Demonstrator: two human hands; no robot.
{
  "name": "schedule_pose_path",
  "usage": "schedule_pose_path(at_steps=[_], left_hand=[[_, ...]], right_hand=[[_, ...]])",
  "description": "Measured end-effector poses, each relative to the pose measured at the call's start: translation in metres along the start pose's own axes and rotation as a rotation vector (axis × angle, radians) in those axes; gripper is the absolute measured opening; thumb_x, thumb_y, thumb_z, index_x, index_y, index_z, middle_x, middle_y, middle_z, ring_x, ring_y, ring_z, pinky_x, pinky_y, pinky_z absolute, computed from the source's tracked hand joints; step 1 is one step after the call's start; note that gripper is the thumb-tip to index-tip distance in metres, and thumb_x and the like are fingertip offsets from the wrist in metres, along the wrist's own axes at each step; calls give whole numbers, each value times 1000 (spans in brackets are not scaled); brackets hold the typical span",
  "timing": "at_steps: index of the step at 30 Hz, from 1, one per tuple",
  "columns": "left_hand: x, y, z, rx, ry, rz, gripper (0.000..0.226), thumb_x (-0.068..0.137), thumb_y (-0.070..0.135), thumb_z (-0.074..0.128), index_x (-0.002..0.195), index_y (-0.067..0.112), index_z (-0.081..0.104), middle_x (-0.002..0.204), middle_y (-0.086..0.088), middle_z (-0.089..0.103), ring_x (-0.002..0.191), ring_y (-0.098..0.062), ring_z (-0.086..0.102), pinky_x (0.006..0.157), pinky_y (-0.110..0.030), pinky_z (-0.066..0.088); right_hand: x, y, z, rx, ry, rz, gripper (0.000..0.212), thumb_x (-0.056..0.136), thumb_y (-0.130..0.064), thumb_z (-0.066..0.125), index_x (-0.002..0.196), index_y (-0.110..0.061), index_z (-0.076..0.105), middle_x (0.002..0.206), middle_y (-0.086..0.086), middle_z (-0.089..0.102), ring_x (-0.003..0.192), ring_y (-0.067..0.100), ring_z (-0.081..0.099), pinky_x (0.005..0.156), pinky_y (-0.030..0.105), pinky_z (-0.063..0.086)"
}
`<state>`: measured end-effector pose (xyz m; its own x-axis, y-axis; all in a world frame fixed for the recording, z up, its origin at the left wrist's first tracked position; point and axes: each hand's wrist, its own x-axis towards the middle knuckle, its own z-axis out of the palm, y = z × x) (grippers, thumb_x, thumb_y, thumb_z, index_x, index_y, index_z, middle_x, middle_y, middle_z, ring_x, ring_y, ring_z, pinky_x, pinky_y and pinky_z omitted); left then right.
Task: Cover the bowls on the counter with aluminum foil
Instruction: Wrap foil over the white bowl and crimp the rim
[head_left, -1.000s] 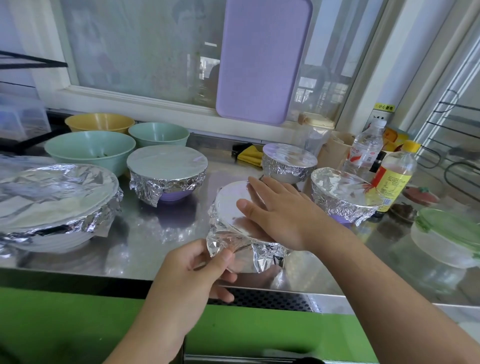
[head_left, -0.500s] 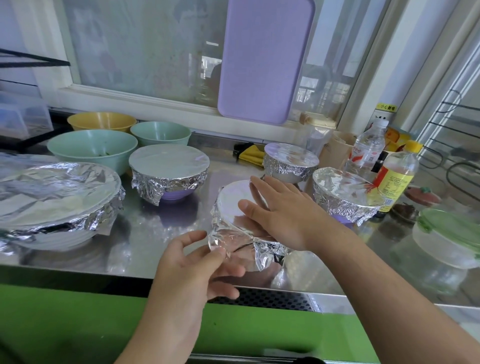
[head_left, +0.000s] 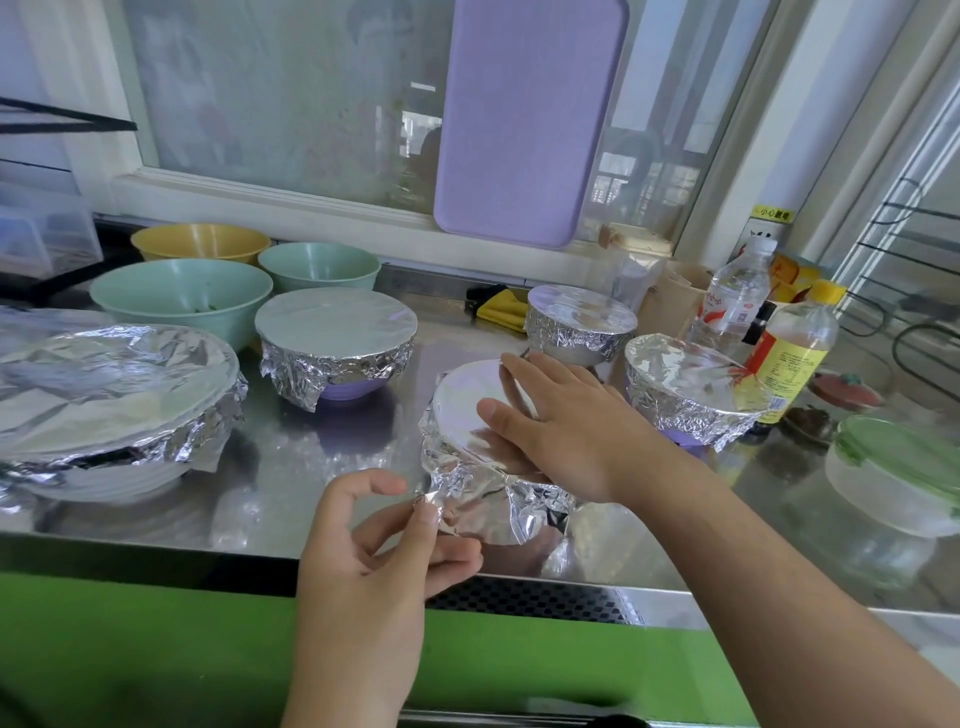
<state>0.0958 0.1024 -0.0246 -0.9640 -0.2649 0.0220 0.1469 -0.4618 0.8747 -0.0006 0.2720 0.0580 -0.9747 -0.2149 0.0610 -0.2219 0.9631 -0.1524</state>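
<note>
Bowl: foil-wrapped bowl (head_left: 467, 415) near the front edge of the counter (head_left: 291, 467).
Right hand (head_left: 566, 436): fingers straight, flat on the foil top.
Left hand (head_left: 374, 540): thumb and fingertips pinch the foil's (head_left: 467, 499) loose corner.
Nearby: four more foil-covered bowls behind and beside it.

Bare tabletop (head_left: 291, 467) lay open at centre-left of the frame, between the large foil-covered bowl (head_left: 114, 395) at left and the foil-wrapped bowl (head_left: 483, 467) at centre. Right of centre, two covered bowls (head_left: 696, 395) and bottles (head_left: 795, 353) crowded the way, with uncovered bowls (head_left: 182, 296) blocking the upper left.
</note>
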Motion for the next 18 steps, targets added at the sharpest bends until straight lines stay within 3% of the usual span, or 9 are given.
schedule_pose_path(at_steps=[2, 5, 8, 11, 14, 16, 18], left_hand=[[0, 1, -1, -9, -13, -21, 11, 96, -9, 61, 99, 1, 58, 75, -26, 70, 63, -34, 74, 64, -41, 65], [2, 1, -2, -89, -24, -105, 12, 97, -12, 57, 91, -5, 65, 72, -20, 67, 59, -26, 71, 60, -36, 63], [2, -2, -2, -123, -8, -166, 18, 98, -12, 54, 97, -6, 71, 66, -16, 64, 55, -19, 66, 58, -33, 62], [1, -5, 1, -79, -18, -153, 16, 97, -6, 59, 105, -4, 73, 64, -16, 62, 60, -18, 67, 69, -37, 65], [-2, -3, 4, 111, -105, -89, 29, 85, 9, 79, 113, 13, 74, 81, -5, 78, 79, -19, 77, 82, -33, 64], [-4, -4, 4, 342, -123, 1, 33, 81, 21, 86, 111, 28, 75, 88, 3, 80, 81, -11, 75, 75, -19, 56], [-3, -5, 3, 503, -81, 132, 23, 83, 32, 85, 104, 35, 76, 89, 9, 78, 79, -7, 74, 68, -14, 52]], right_hand=[[0, 0, 0, 1, 2, 0, 78, 101, -76, 25, 166, -34, 18, 171, -9, 23, 157, 23, 22, 123, 49, 23], [0, -1, 0, 5, 3, 0, 78, 100, -77, 25, 166, -35, 19, 171, -9, 24, 156, 23, 23, 124, 50, 24], [-1, -2, -1, 10, 1, 7, 75, 102, -74, 26, 165, -35, 20, 171, -9, 24, 156, 23, 23, 124, 50, 23], [-2, -3, -3, 14, -7, 12, 72, 103, -72, 27, 163, -34, 24, 169, -7, 28, 155, 23, 24, 122, 48, 21], [-2, -3, -3, 18, -14, 12, 72, 103, -73, 27, 163, -34, 25, 168, -7, 29, 155, 23, 24, 122, 49, 21], [-1, -2, -2, 16, -13, 8, 75, 102, -74, 26, 165, -34, 22, 170, -7, 27, 156, 24, 23, 124, 50, 22], [0, -1, -1, 12, -7, 0, 78, 101, -76, 24, 166, -34, 20, 171, -8, 25, 157, 25, 23, 125, 53, 22]])
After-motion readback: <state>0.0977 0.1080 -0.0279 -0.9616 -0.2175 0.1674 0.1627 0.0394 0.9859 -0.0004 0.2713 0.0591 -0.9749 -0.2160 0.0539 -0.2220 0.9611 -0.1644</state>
